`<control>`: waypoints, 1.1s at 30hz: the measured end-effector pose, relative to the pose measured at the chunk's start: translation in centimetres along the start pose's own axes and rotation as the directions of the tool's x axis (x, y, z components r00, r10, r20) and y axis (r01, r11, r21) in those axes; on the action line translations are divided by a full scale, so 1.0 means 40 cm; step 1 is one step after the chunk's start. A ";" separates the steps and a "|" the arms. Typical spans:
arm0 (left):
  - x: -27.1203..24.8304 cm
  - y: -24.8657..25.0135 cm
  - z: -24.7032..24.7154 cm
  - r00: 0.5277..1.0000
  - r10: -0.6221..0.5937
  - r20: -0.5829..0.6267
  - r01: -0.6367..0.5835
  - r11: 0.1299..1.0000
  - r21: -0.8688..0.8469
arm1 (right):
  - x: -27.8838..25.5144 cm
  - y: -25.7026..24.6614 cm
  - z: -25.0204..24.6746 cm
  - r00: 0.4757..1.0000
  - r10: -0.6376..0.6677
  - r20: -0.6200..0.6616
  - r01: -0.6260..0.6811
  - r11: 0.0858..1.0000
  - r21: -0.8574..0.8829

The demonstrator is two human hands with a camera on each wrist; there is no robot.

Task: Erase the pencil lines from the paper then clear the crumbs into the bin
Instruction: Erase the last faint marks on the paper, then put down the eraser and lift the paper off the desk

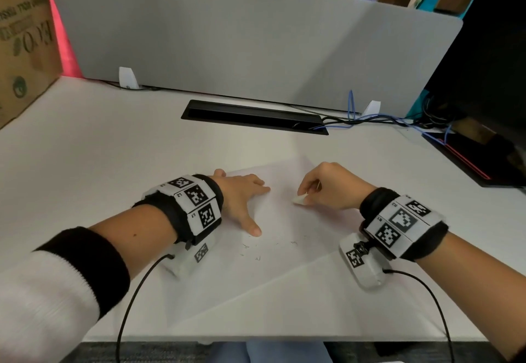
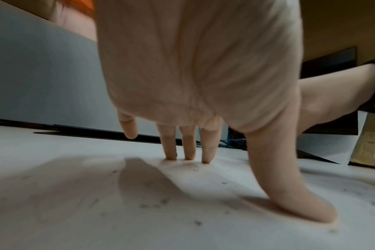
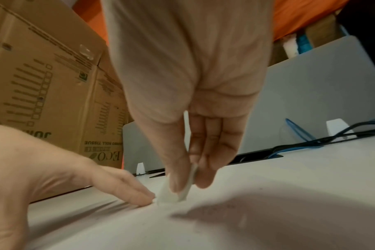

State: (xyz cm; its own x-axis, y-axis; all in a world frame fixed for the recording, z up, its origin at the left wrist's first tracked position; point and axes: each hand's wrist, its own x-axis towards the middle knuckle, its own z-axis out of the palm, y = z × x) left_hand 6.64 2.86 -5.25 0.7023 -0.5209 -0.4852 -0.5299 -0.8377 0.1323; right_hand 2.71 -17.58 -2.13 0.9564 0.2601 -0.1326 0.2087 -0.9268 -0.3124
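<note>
A white sheet of paper (image 1: 284, 248) lies on the desk, turned at an angle. My left hand (image 1: 244, 200) presses flat on its left part with fingers and thumb spread (image 2: 206, 152). My right hand (image 1: 321, 189) pinches a small white eraser (image 1: 300, 199) between thumb and fingers, its lower end touching the paper (image 3: 171, 196). Dark eraser crumbs (image 1: 257, 250) are scattered on the paper near its front, below my left thumb (image 2: 154, 204). No bin shows in any view.
A grey divider panel (image 1: 242, 43) stands behind the desk. A black cable slot (image 1: 253, 116) with blue and black cables (image 1: 370, 119) lies beyond the paper. A cardboard box (image 1: 22, 41) stands far left, and a dark monitor (image 1: 489, 78) with its base stands far right.
</note>
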 end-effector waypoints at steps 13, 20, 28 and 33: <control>0.002 0.076 -0.014 0.949 0.210 -0.236 -0.240 0.965 -0.106 | -0.050 0.070 -0.016 0.995 0.097 0.023 -0.097 0.995 0.020; 0.016 0.120 -0.007 0.987 0.152 -0.057 -0.148 0.987 0.069 | -0.059 0.054 0.003 0.996 0.087 0.013 -0.086 0.995 -0.049; 0.010 0.114 -0.007 0.986 0.154 -0.063 -0.152 0.988 0.028 | -0.067 0.045 -0.018 0.996 0.090 -0.006 -0.089 0.993 0.077; 0.010 0.073 -0.018 0.976 0.157 -0.153 -0.185 0.964 -0.192 | -0.040 0.066 -0.035 0.989 0.131 -0.067 -0.125 0.988 0.086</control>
State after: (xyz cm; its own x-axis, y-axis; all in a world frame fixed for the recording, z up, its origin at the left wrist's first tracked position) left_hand 5.72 0.07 -4.44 0.6748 -0.6646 -0.3208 -0.5493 -0.7426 0.3832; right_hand 2.00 -20.84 -1.44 0.9871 0.1173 -0.1089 0.0688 -0.9251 -0.3734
